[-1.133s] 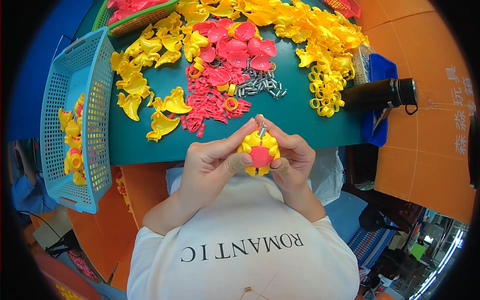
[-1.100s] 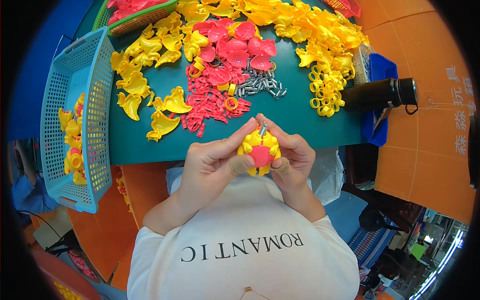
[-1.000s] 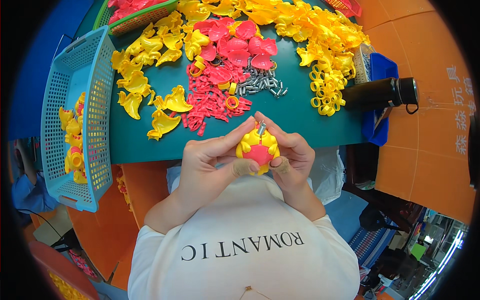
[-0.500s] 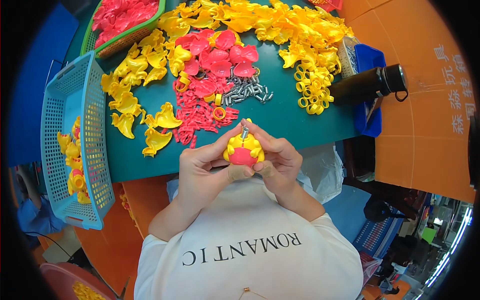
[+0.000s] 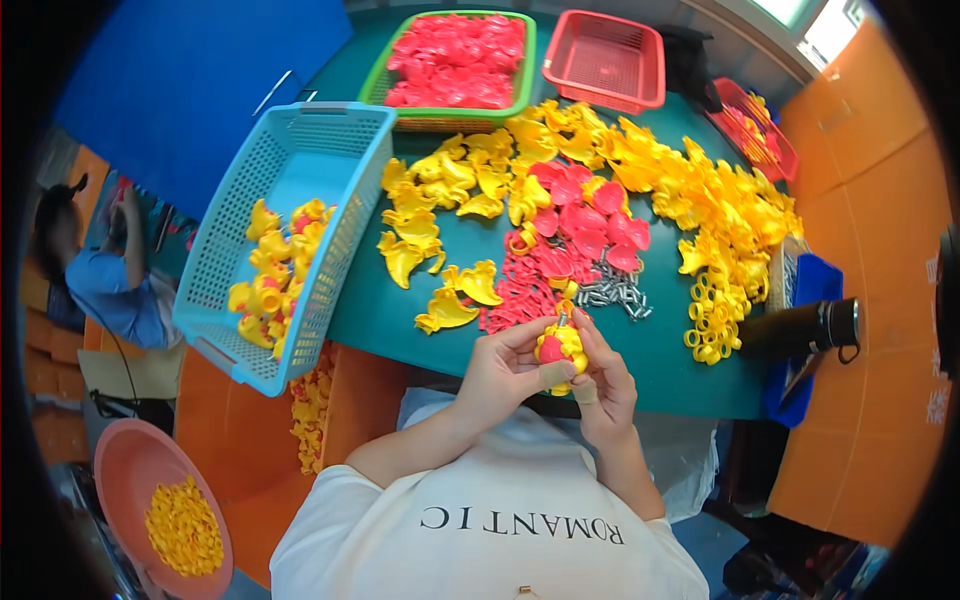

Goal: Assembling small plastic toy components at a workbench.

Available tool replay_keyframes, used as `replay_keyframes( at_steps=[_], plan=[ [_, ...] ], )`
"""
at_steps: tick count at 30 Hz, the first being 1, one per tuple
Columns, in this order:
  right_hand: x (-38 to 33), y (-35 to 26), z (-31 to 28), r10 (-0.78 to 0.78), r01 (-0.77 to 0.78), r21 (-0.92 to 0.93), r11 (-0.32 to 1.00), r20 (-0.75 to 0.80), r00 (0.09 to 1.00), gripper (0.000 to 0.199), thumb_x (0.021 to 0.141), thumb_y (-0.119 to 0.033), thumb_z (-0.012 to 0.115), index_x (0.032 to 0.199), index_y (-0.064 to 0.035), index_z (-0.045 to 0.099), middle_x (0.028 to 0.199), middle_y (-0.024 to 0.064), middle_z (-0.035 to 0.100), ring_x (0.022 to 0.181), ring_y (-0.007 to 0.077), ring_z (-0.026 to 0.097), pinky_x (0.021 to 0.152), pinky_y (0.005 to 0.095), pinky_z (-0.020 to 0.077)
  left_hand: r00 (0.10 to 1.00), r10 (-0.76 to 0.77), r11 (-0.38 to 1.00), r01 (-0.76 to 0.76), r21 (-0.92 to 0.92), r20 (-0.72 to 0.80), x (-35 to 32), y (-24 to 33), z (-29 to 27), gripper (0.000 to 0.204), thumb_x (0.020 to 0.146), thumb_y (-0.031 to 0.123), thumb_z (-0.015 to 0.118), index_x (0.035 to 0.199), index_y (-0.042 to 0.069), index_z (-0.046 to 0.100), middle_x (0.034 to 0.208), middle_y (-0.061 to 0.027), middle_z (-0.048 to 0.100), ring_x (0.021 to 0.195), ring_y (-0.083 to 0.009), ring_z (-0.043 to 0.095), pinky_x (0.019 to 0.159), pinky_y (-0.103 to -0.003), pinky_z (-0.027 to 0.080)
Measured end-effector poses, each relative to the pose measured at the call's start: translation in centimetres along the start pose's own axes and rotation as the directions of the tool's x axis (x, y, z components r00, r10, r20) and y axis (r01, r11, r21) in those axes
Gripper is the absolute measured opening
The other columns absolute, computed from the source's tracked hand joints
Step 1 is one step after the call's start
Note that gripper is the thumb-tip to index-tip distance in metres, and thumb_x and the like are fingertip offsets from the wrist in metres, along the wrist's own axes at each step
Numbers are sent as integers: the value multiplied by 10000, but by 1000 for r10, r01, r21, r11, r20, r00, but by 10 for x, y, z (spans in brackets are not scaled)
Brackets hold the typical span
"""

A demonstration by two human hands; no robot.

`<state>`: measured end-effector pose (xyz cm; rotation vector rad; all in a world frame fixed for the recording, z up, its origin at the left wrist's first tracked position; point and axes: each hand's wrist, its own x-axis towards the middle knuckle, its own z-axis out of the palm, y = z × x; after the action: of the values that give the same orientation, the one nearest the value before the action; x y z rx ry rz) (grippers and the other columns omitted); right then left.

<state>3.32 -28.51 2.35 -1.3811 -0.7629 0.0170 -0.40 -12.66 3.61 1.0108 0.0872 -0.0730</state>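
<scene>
Between both hands, in front of my chest, is a small yellow and pink plastic toy figure. A short silver metal piece stands at its top. My left hand is closed round the toy's left side, with its thumb on the lower part. My right hand grips the other side, fingertips near the metal piece. Just beyond the hands lie small pink plastic parts, pink shell-like pieces and a pile of silver metal pieces. Curved yellow shells lie to the left.
A blue basket at left holds finished-looking toys. Green and red baskets stand at the back. Yellow rings, a black bottle and a blue tray are at right. A pink basin sits lower left; another person sits beyond.
My view has swung to the left, bringing the whole blue basket and the back baskets into sight. The toy is tilted and turned between my fingers, and both hands still hold it.
</scene>
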Motion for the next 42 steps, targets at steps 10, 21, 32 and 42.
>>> replay_keyframes(
  at_steps=[10,21,32,42],
  plan=[
    [-18,-3,-86,345,-336,157,929,-696,629,604,928,-196,569,1423,-5,281,1144,211,591,868,238,644,821,362,512,997,-35,985,23,-169,-71,9,4,-5,429,847,57,629,1233,-70,491,1128,-149,617,993,-234,637,898,-353,504],
    [-127,-21,-126,367,-170,327,930,-864,344,530,879,-75,585,1353,-14,356,1002,146,631,711,169,620,710,352,538,971,-202,971,215,-102,126,1,-13,12,383,877,117,595,1199,-73,511,1123,-165,610,982,-265,635,864,-387,519],
    [-118,-18,-146,10,-550,-357,755,-833,554,514,741,-4,732,1216,10,536,1181,111,522,751,110,584,610,226,492,933,-289,931,326,-163,214,-4,-33,17,359,897,77,578,1223,-57,511,1118,-162,625,938,-264,661,852,-358,533],
    [-41,37,-153,-130,-608,-706,363,-685,717,747,563,-141,857,1220,13,537,1090,96,535,665,118,560,622,251,485,917,-334,928,360,-91,220,-7,-33,25,345,904,95,576,1213,-45,515,1107,-161,622,917,-269,667,806,-362,551]
  ],
)
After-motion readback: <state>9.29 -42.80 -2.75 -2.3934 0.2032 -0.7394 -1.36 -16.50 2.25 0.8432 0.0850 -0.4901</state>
